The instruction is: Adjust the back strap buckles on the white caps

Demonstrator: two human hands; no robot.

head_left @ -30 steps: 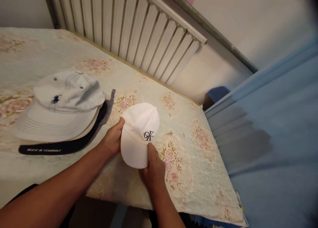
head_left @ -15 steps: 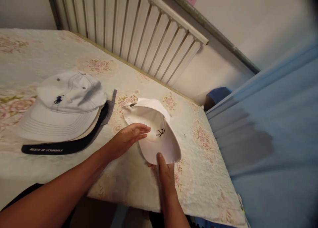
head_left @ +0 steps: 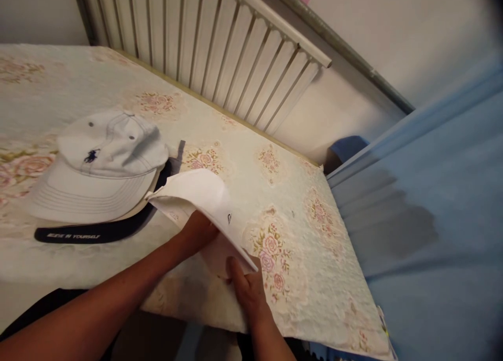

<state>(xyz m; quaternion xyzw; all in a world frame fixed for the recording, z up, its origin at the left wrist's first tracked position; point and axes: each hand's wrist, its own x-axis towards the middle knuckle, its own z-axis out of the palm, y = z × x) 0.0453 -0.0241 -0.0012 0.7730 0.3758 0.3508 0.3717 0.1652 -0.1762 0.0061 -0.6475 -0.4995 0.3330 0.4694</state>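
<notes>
A white baseball cap (head_left: 204,188) is held tilted above the floral bedspread, its hollow side toward me and to the left. My right hand (head_left: 245,285) grips the brim, thumb on the near face. Inside the crown is my left hand (head_left: 200,230), with its fingers hidden by the cap's far wall, so their pose does not show. To the left lies a stack of caps: a light grey cap (head_left: 110,146) with a dark horse-and-rider emblem on top, and a black-brimmed cap (head_left: 90,232) with white lettering beneath it.
The floral bedspread (head_left: 314,277) covers the bed under the caps. Behind it runs a slatted pale headboard (head_left: 204,46) against the wall. A blue curtain (head_left: 428,256) hangs along the right side, and a dark blue item (head_left: 346,149) sits at the far corner.
The white cap has moved left toward the stack and turned so its outer side shows more. My left hand has gone from hovering before the opening to inside the crown.
</notes>
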